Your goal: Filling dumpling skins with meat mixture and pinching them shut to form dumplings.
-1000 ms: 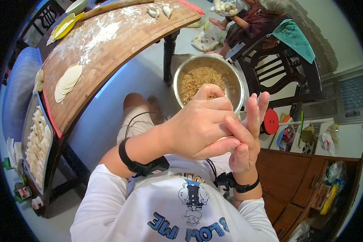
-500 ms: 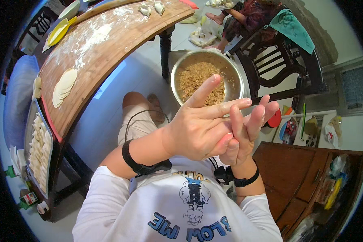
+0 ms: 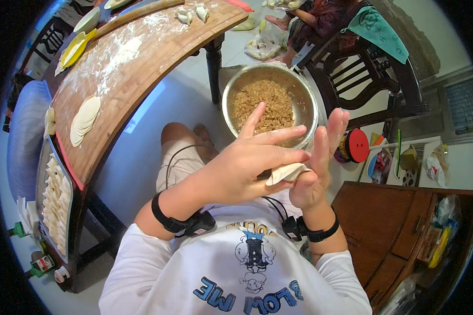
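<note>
A pale folded dumpling [image 3: 287,174] sits between my two hands, in front of my chest. My left hand [image 3: 247,164] pinches its near side low down, while its other fingers fan out toward the bowl. At the dumpling's right end, the thumb of my right hand [image 3: 316,170] presses on the dough, with the fingers of that hand raised and stretched. The parts of the fingers under the dumpling are hidden. Beyond the hands stands a steel bowl [image 3: 227,100] of brown minced filling [image 3: 265,100]. On the floured wooden board [image 3: 142,68] lies an overlapping stack of round dough wrappers [image 3: 86,118].
Finished dumplings [image 3: 55,199] line a tray [image 3: 68,231] at the left. Two more dumplings [image 3: 194,14], a rolling pin [image 3: 142,16] and a yellow scoop [image 3: 76,47] are on the board. A dark chair [image 3: 368,79] and a seated person [image 3: 320,21] are beyond the bowl. A brown cabinet [image 3: 378,226] stands right.
My hands have drawn slightly apart and turned, so the dumpling between them now shows. The fingers of my right hand have straightened upward.
</note>
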{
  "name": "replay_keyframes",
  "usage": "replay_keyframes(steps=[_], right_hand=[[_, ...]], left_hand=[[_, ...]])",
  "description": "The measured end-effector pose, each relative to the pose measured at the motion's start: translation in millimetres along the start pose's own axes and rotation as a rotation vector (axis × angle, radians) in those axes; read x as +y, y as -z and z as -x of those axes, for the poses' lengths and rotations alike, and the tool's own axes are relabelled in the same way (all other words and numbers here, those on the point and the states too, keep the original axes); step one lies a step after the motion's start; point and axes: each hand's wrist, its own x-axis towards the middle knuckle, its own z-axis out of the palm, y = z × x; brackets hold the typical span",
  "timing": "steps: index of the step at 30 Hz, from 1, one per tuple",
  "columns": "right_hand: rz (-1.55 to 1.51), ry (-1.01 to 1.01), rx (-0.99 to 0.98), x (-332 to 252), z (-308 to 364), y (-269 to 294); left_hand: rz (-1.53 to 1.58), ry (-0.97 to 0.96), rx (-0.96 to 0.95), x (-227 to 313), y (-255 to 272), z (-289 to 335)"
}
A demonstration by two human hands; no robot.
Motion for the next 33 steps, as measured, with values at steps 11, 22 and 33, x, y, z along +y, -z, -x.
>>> replay_keyframes(steps=[11, 22, 33], right_hand=[[-0.116, -0.184, -0.019, -6, -5, 17], [-0.721, -0.723, 0.377, -26, -28, -4], [-0.053, -0.369, -0.207, -8, -25, 4]], left_hand=[[0.068, 0.065, 0.057, -14, -4, 5], [0.468, 0.4, 0.136, -19, -9, 10], [0.5, 0.457, 0.245, -27, 1, 12]])
